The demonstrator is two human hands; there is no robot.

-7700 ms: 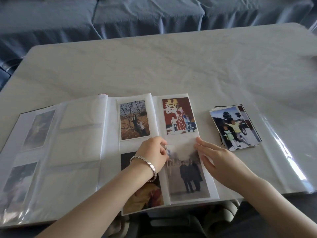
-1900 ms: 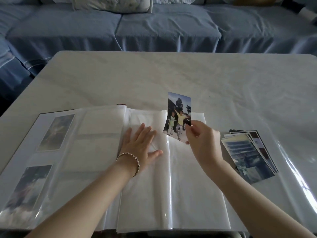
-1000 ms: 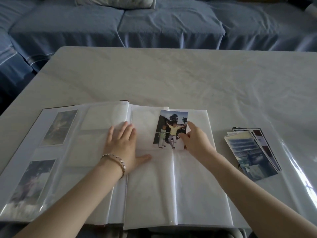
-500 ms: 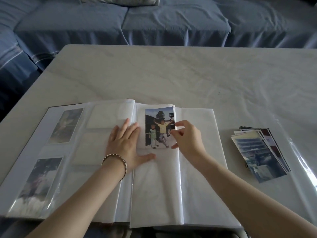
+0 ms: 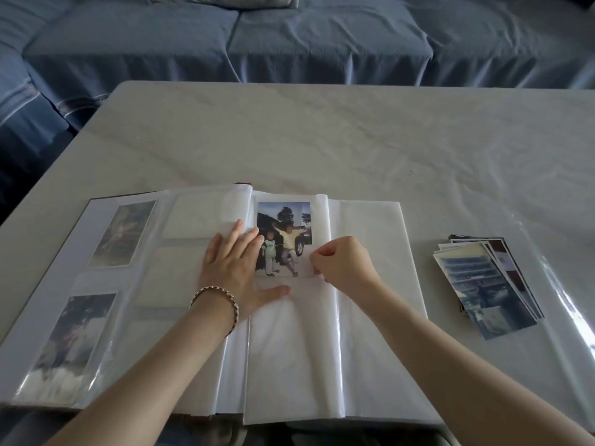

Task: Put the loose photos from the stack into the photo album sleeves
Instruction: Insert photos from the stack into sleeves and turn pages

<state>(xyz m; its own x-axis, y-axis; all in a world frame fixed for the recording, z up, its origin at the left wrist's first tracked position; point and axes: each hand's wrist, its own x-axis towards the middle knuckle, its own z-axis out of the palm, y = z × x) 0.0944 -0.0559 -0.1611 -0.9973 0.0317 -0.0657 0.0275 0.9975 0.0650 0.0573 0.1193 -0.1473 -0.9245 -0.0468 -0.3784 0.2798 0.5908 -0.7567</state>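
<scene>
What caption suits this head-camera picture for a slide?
Left hand presses the white-paged photo album flat while right hand pinches a colour photo of two children at its sleeve.

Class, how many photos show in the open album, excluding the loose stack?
3: upper photo and lower photo on the left page, children's photo at the middle page's top. Pages may hide more.

No readable text – photos, album unmarked.
</scene>
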